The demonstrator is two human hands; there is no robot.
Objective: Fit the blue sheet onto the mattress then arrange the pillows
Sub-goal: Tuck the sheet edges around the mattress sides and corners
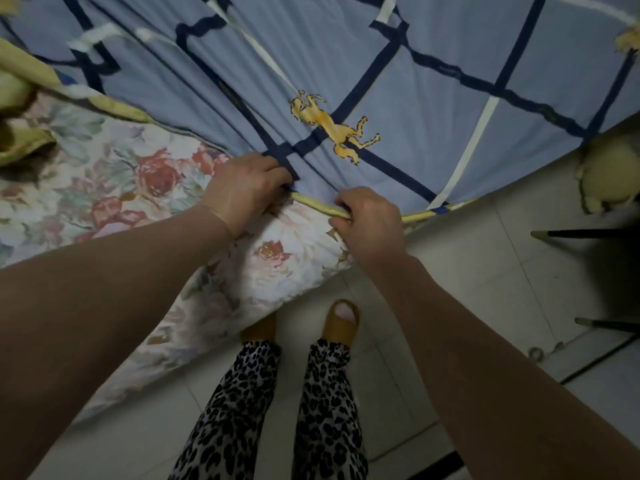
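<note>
The blue sheet (398,74), with dark grid lines, white stripes and a yellow horse print, covers the upper part of the floral mattress (114,188). Its yellow hem runs along the mattress edge. My left hand (247,187) is closed on the sheet's edge where a dark stripe meets the hem. My right hand (370,220) pinches the yellow hem a little to the right. The sheet is creased in folds that fan out from my left hand. The mattress's floral top and side stay bare at the left and below my hands. No pillow is clearly in view.
I stand on a pale tiled floor (485,278) in leopard-print trousers and tan slippers (341,318), close against the mattress side. Dark furniture legs (585,233) stick in from the right. A yellow-green bundle of fabric (20,98) lies at the left edge.
</note>
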